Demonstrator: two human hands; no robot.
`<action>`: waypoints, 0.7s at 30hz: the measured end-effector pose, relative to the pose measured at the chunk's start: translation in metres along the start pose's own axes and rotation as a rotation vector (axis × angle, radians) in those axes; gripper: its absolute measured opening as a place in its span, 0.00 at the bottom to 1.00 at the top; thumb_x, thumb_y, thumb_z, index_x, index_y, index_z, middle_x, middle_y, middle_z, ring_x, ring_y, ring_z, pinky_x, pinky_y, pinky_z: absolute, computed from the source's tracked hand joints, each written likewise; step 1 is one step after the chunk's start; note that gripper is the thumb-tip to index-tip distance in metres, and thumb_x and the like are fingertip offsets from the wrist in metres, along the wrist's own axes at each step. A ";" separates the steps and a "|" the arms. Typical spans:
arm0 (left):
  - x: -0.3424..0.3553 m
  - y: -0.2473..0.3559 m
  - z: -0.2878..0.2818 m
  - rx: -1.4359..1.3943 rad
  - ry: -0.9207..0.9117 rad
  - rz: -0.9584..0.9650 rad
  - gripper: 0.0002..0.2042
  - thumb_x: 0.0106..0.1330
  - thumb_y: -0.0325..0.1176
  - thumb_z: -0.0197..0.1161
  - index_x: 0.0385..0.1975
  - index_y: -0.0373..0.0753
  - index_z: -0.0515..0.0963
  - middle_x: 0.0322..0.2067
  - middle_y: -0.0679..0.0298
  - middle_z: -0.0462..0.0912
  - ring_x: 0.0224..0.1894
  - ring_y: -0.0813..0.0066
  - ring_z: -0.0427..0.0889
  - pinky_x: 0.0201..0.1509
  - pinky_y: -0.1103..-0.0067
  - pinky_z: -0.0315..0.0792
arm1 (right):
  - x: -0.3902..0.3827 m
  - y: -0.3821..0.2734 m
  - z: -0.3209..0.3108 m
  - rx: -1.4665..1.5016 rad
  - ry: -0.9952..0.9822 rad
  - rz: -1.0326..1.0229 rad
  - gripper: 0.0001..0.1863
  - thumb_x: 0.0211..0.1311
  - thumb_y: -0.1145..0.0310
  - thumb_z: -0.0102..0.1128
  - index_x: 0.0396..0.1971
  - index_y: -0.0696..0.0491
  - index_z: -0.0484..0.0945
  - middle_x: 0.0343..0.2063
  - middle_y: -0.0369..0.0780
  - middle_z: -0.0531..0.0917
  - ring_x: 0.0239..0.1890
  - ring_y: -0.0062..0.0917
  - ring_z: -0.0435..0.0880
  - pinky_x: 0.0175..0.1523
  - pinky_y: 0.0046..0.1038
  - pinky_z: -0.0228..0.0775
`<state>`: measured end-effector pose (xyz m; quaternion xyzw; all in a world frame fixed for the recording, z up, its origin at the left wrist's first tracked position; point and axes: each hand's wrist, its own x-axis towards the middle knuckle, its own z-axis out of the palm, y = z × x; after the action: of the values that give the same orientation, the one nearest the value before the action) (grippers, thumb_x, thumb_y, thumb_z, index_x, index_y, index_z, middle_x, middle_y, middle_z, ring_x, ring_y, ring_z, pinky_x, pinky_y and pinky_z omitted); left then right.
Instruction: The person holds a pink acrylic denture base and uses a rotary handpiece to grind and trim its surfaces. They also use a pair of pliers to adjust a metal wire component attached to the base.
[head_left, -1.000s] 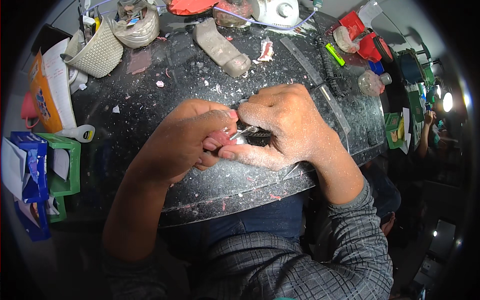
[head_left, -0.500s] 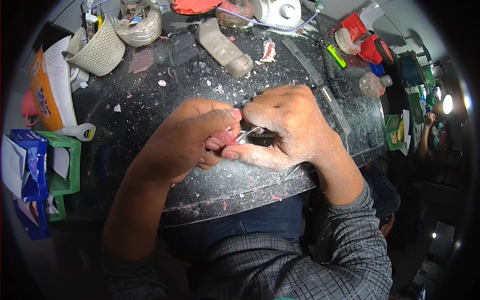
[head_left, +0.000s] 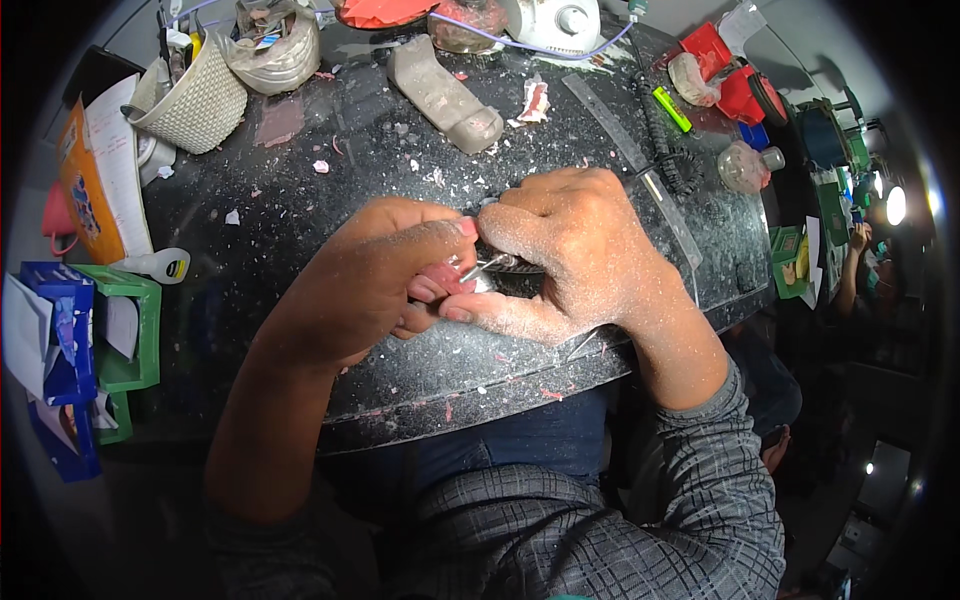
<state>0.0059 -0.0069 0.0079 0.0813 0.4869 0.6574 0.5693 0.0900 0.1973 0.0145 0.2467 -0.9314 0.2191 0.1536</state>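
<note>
My left hand (head_left: 385, 262) is closed around a small pink piece (head_left: 452, 274), which looks like denture acrylic; the fingers hide most of it. From the right, my right hand (head_left: 580, 250), coated in pale dust, grips a rotary handpiece with a slim metal tip (head_left: 494, 262). Its body is mostly hidden by my fingers. The tip is close against the pink piece, though actual contact cannot be made out. My right thumb reaches toward the left fingertips beneath the tip. Both hands hover over the near part of the dark speckled table (head_left: 250, 330).
White and pink scraps are strewn over the tabletop. Beyond my hands lie a grey curved block (head_left: 440, 95) and a clear ruler (head_left: 640, 160) beside a coiled black cord (head_left: 682, 172). A woven basket (head_left: 195, 105) stands far left, a glass jar (head_left: 745, 168) to the right.
The metal tip sits at a slightly different angle beside the pink piece. Both hands keep nearly the same place and grip; the whole view has shifted a little.
</note>
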 end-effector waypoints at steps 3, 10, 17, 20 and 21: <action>0.000 0.000 0.000 -0.002 -0.016 -0.008 0.14 0.77 0.36 0.55 0.27 0.36 0.71 0.17 0.74 0.64 0.16 0.89 0.58 0.16 0.86 0.50 | -0.001 0.001 0.000 -0.006 -0.002 -0.003 0.28 0.56 0.39 0.72 0.20 0.50 0.78 0.13 0.37 0.76 0.18 0.35 0.81 0.25 0.34 0.71; 0.001 0.000 -0.003 0.005 -0.063 0.000 0.15 0.77 0.36 0.54 0.26 0.37 0.70 0.18 0.74 0.63 0.16 0.89 0.57 0.17 0.87 0.50 | -0.003 0.004 0.004 0.020 0.039 -0.021 0.27 0.56 0.40 0.72 0.20 0.50 0.79 0.12 0.37 0.75 0.17 0.34 0.81 0.23 0.33 0.70; 0.000 0.001 -0.001 0.022 -0.050 0.003 0.14 0.77 0.35 0.55 0.26 0.37 0.70 0.18 0.74 0.63 0.17 0.89 0.58 0.17 0.87 0.51 | -0.002 0.001 0.003 0.021 0.051 -0.010 0.28 0.56 0.40 0.72 0.18 0.50 0.77 0.12 0.37 0.75 0.17 0.34 0.81 0.23 0.33 0.70; 0.000 0.000 -0.003 0.016 -0.059 0.000 0.14 0.77 0.35 0.55 0.26 0.37 0.70 0.18 0.74 0.63 0.17 0.89 0.58 0.17 0.87 0.51 | 0.000 0.001 0.003 -0.007 0.044 -0.020 0.28 0.56 0.40 0.72 0.18 0.50 0.76 0.12 0.37 0.75 0.17 0.34 0.81 0.23 0.33 0.70; 0.001 0.000 -0.004 0.013 -0.069 -0.001 0.14 0.77 0.35 0.55 0.26 0.37 0.70 0.18 0.74 0.63 0.17 0.89 0.58 0.17 0.87 0.51 | -0.001 0.002 0.003 -0.009 0.047 -0.024 0.28 0.56 0.40 0.72 0.18 0.50 0.76 0.12 0.36 0.75 0.17 0.33 0.81 0.23 0.33 0.70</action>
<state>0.0031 -0.0087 0.0051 0.1073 0.4711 0.6507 0.5858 0.0895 0.1975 0.0114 0.2518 -0.9256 0.2188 0.1790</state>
